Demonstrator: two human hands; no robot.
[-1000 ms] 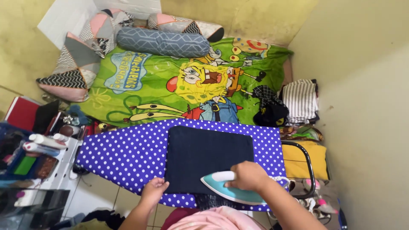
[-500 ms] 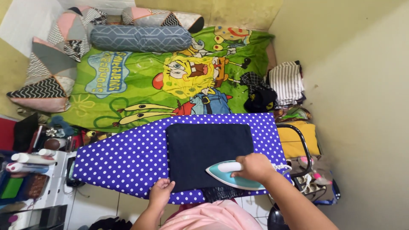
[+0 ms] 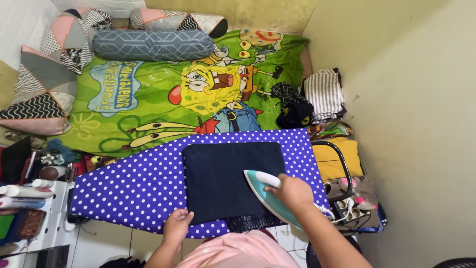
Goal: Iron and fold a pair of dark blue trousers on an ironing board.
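Note:
A folded dark navy cloth (image 3: 225, 178) lies flat on an ironing board (image 3: 139, 186) covered in purple fabric with white dots. My right hand (image 3: 292, 192) grips the white handle of a teal and white iron (image 3: 265, 196), which rests on the cloth's right part with its tip pointing up-left. My left hand (image 3: 177, 224) presses flat on the near left corner of the cloth at the board's near edge.
Beyond the board lies a mattress with a green cartoon sheet (image 3: 148, 94), a grey bolster (image 3: 151, 44) and patterned pillows (image 3: 39, 94). Folded clothes (image 3: 322, 92) sit at the right by the wall. A yellow-seated chair (image 3: 339, 159) and a power strip (image 3: 349, 213) are at the right; bottles (image 3: 22, 191) are on the left.
The iron has slid up and left onto the cloth, its tip turning from pointing left to pointing up-left. The view has shifted; my left hand stays on the cloth's corner.

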